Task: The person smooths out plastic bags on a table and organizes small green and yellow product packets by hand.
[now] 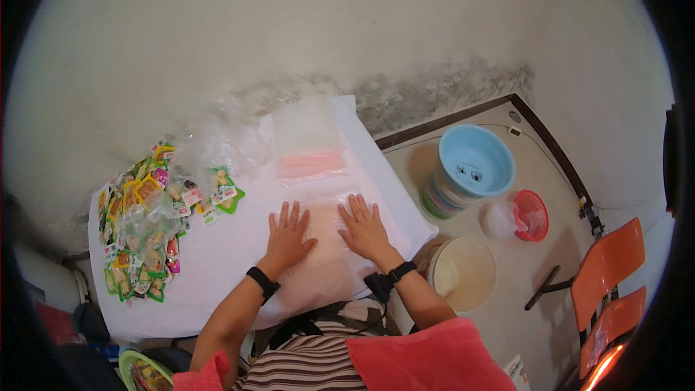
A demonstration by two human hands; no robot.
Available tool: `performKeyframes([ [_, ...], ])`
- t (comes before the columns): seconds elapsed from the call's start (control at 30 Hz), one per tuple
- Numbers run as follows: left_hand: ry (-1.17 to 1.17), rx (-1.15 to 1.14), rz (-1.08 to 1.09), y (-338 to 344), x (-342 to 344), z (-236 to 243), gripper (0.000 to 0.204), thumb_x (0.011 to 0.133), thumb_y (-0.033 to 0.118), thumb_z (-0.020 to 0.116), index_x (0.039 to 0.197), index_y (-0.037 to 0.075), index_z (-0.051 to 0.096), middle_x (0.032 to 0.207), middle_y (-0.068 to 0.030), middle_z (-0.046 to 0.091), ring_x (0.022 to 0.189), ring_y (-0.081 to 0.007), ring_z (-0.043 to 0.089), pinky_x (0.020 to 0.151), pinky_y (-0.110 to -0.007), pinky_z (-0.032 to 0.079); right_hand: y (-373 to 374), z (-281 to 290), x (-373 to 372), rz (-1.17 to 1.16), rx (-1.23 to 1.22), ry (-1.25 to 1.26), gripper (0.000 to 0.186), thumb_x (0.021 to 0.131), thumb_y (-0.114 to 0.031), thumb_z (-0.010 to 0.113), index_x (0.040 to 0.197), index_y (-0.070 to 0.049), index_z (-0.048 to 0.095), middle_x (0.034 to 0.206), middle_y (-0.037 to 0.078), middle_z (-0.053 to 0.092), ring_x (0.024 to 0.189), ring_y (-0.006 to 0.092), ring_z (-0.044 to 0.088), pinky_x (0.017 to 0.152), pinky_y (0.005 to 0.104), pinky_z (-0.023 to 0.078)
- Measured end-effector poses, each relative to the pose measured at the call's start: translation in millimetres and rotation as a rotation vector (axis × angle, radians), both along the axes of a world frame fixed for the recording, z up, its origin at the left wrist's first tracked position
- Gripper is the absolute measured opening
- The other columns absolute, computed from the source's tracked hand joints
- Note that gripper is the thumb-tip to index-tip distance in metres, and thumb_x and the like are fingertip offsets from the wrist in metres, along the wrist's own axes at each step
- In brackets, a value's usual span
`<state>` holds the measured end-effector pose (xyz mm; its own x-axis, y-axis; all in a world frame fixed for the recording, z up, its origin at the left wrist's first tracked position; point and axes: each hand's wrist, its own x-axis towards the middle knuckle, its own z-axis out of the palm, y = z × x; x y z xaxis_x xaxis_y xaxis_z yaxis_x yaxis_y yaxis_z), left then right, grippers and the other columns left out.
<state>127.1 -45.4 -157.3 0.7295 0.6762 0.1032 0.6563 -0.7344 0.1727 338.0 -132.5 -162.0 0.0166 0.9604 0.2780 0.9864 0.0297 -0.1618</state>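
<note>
Two open hands, left hand (289, 237) and right hand (364, 229), lie flat, seemingly smoothing clear plastic film (323, 226) just below centre; next probably calls for an edge pinch.

here's the table (224, 268) across the middle: packets (141, 246) piled on its left, plastic bags (308, 130) toward the back, both hands (290, 237) nearer the front. out right, a basin (474, 150) behind a bucket (478, 261), a basket (539, 219) beside them, chairs (607, 261) lower right.
</note>
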Motion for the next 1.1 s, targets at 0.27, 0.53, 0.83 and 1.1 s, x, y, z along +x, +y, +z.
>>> performKeyframes([
  [0.27,-0.007,-0.023,0.001,2.5,-2.6,-33.4,0.077,0.079,0.057,0.050,0.138,0.011,0.032,0.145,-0.0198,0.020,0.134,-0.0426,0.013,0.100,-0.066,0.012,40.4,-16.0,12.2,0.068,-0.151,0.041,0.070,0.081,-0.056,0.050,0.136,-0.014,0.037,0.144,0.021,0.023,0.134,0.0396,0.016,0.102,0.0616,0.015],
  [0.53,-0.004,-0.049,0.024,-5.0,-4.0,-19.8,0.075,0.082,0.056,0.048,0.139,0.012,0.029,0.146,-0.0173,0.019,0.135,-0.0391,0.013,0.102,-0.062,0.012,37.6,-0.5,4.2,0.046,-0.235,0.067,0.074,0.078,-0.054,0.055,0.137,-0.014,0.035,0.145,0.020,0.020,0.135,0.0382,0.013,0.104,0.0607,0.011],
  [0.83,-0.573,-0.042,0.259,37.8,-38.8,-29.0,0.058,0.076,0.028,0.065,0.127,0.007,0.046,0.143,-0.0255,0.018,0.130,-0.0426,0.021,0.104,-0.055,0.020,55.5,-19.8,32.4,0.044,-0.348,0.264,0.062,0.084,-0.048,0.049,0.135,-0.014,0.040,0.145,0.018,0.023,0.136,0.0355,0.013,0.105,0.0574,0.010],
  [1.1,-0.414,0.362,0.668,106.2,-149.8,-2.7,0.026,0.076,0.014,0.059,0.101,0.007,0.062,0.128,-0.0188,0.044,0.125,-0.0373,0.032,0.099,-0.058,0.022,47.0,-9.6,40.1,0.027,0.311,0.590,0.032,0.080,-0.015,0.062,0.111,-0.006,0.060,0.128,0.018,0.048,0.125,0.0345,0.037,0.104,0.0403,0.029],
])
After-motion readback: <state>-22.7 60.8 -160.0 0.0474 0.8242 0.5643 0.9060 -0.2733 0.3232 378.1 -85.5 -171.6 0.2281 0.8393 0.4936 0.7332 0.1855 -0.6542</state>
